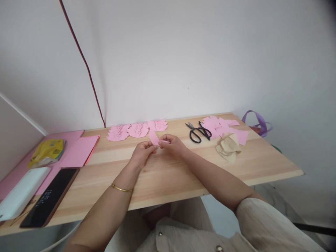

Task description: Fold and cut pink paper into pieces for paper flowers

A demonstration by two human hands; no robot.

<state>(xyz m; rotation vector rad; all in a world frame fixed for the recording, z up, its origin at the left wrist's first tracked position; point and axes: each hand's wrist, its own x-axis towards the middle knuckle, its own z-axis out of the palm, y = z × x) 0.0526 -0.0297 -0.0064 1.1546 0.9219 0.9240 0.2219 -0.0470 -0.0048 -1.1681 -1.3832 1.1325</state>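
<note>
Between my two hands is a small folded piece of pink paper (154, 137), lifted a little off the wooden table. My left hand (143, 152) pinches its lower left side, and my right hand (173, 145) pinches the right side, the fingertips of both close together. Just beyond lie pink paper cutouts with jagged edges, a left one (118, 132), a middle one (138, 130) and a right one (160, 125), in a row along the wall. The fingers cover part of the held paper.
Right of my hands are black-handled scissors (195, 134), a dark pen (203, 127), pink paper scraps (219, 126) and crumpled beige paper (228, 147). Purple ribbon (256, 120) hangs at the right edge. On the left lie pink sheets (78, 152), a yellow packet (48, 151), a white box (23, 190) and a black digital clock (51, 197).
</note>
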